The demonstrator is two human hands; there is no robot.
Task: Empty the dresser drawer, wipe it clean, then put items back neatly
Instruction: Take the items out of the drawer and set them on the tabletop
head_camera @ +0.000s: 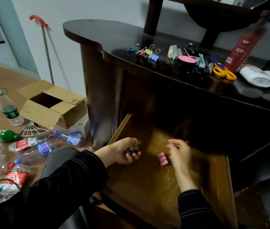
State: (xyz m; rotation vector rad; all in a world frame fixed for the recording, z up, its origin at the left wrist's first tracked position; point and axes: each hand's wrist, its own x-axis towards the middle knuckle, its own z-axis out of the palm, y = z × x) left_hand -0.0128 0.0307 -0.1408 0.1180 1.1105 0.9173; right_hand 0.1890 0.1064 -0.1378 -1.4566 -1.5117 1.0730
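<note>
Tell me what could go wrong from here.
1. The left hand holds dark clips in curled fingers; one may slip back into the drawer.
2. The scissors lie near the front edge of the dresser top, above the open drawer; a bump could drop them onto the hands.
3. The pink clip lies beside the blurred right hand; a hasty grab could miss it.

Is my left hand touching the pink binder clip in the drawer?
Apart: the head view shows bare drawer floor between the left hand and the pink binder clip.
</note>
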